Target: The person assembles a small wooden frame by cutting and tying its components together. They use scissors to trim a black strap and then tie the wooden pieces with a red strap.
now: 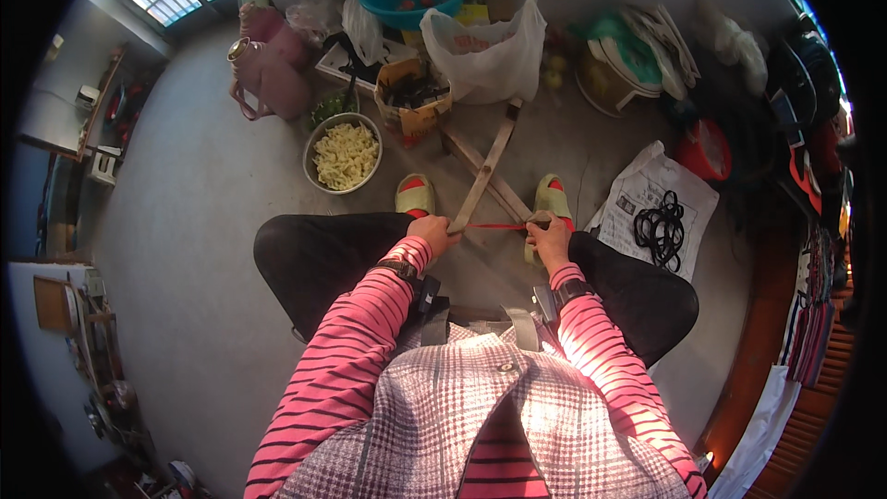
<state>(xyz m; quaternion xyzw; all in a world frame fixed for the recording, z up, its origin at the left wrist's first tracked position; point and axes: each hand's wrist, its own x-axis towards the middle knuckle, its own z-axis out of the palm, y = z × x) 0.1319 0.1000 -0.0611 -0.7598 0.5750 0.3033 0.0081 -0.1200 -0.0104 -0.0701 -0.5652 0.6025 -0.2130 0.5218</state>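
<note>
Between my feet stands a crossed wooden frame (491, 164), two pale bars forming an X. My left hand (434, 234) is closed round the near end of one bar. At the near end of the other bar, my right hand (552, 238) is closed with its fingers on the wood. A thin red strap (496, 226) stretches between the two bar ends, from hand to hand. How each end of the strap is fixed is hidden by my fingers. To the right, a bundle of black bands (660, 229) lies on a flattened white printed sack (679, 187).
Ahead on the left is a bowl (344, 188) of pale yellow pieces. Behind it stand pink jugs (268, 79), a cardboard box (413, 120) of dark items, a white plastic bag (490, 60) and a teal basin (374, 0). A red container (707, 150) is at the right.
</note>
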